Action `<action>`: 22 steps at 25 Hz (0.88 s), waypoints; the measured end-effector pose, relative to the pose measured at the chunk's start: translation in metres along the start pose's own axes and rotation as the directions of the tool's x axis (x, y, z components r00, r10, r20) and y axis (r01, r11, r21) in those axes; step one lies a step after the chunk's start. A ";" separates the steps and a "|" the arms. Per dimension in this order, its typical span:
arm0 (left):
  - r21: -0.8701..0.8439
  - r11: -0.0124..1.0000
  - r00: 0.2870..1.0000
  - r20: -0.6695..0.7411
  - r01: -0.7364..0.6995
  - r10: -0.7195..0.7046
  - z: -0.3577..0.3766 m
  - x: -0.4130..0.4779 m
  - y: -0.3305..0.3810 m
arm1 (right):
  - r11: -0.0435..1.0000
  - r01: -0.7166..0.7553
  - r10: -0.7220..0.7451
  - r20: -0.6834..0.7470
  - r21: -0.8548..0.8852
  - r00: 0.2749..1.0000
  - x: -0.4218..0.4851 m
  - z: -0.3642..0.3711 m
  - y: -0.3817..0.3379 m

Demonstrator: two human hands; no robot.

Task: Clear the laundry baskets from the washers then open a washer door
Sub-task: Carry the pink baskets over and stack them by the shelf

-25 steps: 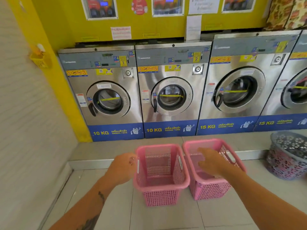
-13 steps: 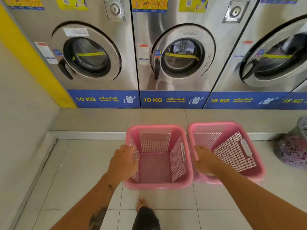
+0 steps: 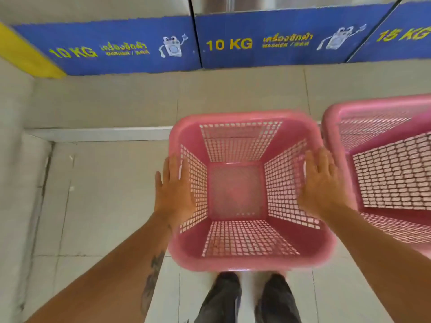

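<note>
An empty pink mesh laundry basket (image 3: 242,116) is right below me on the tiled floor, in front of the washers. My left hand (image 3: 173,194) lies flat over its left rim with fingers straight. On the right rim rests my right hand (image 3: 323,185), fingers spread, between this basket and a second pink basket (image 3: 373,108) close on the right, cut off by the frame edge. Only the blue base panels of two 10 KG washers (image 3: 121,47) (image 3: 279,40) and a 15 KG washer (image 3: 403,33) show at the top; their doors are out of view.
A raised tiled step (image 3: 105,134) runs along the washers' front, just beyond the baskets. A pale wall (image 3: 11,183) closes the left side, with a yellow strip (image 3: 25,54) at its far corner. My shoes (image 3: 224,297) stand just behind the near basket.
My view has dropped and moved closer, so the washer doors left the frame. My right hand shifted from the right basket's edge to the left basket's right rim; both hands now flank one basket.
</note>
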State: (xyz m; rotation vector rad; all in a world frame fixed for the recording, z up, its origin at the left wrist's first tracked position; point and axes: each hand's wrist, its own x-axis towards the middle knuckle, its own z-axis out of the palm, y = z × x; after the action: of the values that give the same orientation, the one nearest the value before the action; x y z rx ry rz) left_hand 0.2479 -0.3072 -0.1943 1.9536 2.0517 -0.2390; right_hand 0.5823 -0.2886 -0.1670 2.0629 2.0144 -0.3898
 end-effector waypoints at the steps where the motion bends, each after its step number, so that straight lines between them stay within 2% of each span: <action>1: 0.016 1.000 1.000 -0.012 -0.006 0.006 0.011 0.005 -0.004 | 1.000 -0.014 0.014 -0.008 -0.028 1.000 0.005 0.011 0.004; 5: -0.046 0.998 0.998 -0.060 -0.037 0.034 0.027 0.015 -0.013 | 0.987 0.016 -0.022 -0.039 -0.159 0.999 0.010 0.025 0.016; 9: -0.157 0.986 0.995 -0.092 -0.050 0.036 0.011 0.024 -0.021 | 0.968 0.114 -0.122 -0.020 -0.223 0.992 0.027 0.008 0.016; 12: -0.309 0.951 0.990 -0.130 0.011 -0.053 -0.024 0.015 -0.036 | 0.972 0.153 -0.147 0.044 -0.176 0.988 0.039 -0.025 0.005; 15: -0.367 0.930 0.980 -0.176 0.019 -0.090 -0.072 -0.022 -0.050 | 0.968 0.228 -0.217 0.107 -0.107 0.970 0.033 -0.071 -0.018; 18: -0.378 0.916 0.963 -0.167 0.134 -0.210 -0.128 -0.085 -0.057 | 0.946 0.318 -0.311 0.094 -0.066 0.946 0.010 -0.132 -0.045; 22: -0.366 0.875 0.898 -0.182 0.316 -0.400 -0.193 -0.184 -0.057 | 0.859 0.502 -0.495 0.090 -0.099 0.864 -0.031 -0.213 -0.074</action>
State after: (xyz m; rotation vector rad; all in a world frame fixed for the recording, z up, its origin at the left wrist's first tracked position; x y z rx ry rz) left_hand 0.1783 -0.4231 0.0428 1.4515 2.4268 0.2794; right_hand 0.5136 -0.2422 0.0448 1.4153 2.4530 -0.4010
